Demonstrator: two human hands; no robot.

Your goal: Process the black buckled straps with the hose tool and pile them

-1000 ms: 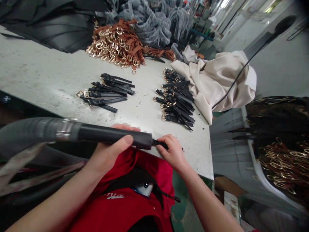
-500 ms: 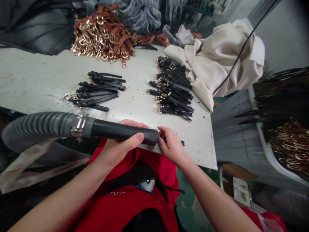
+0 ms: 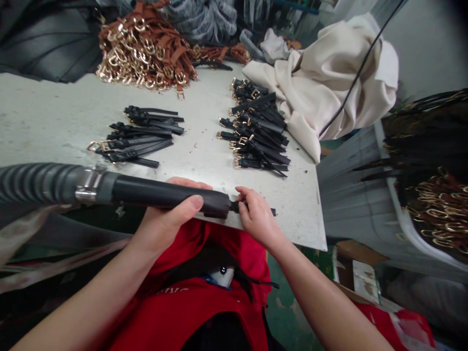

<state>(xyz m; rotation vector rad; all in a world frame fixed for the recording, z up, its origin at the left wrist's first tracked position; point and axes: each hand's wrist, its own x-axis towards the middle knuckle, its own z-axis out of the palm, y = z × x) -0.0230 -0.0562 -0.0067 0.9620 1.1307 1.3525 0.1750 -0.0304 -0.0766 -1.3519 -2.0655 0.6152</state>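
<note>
My left hand is wrapped round a black hose nozzle, which a metal clamp joins to a ribbed grey hose. Just right of the nozzle's open end, my right hand pinches a short black buckle strap. The strap's near end lies close to the nozzle mouth, and its tail pokes out past my palm; the middle is hidden by my fingers. Beyond my hands, one group of black straps lies at the left and a denser pile of black straps at the right.
A heap of brown straps with gold buckles sits at the table's back. Beige fabric drapes over the right corner. A grey bin with more buckled straps stands beyond the right edge, a cardboard box below.
The nozzle and my left hand have shifted left, opening a small gap to my right hand. More of the strap between them now shows. The whole view has also moved slightly.
</note>
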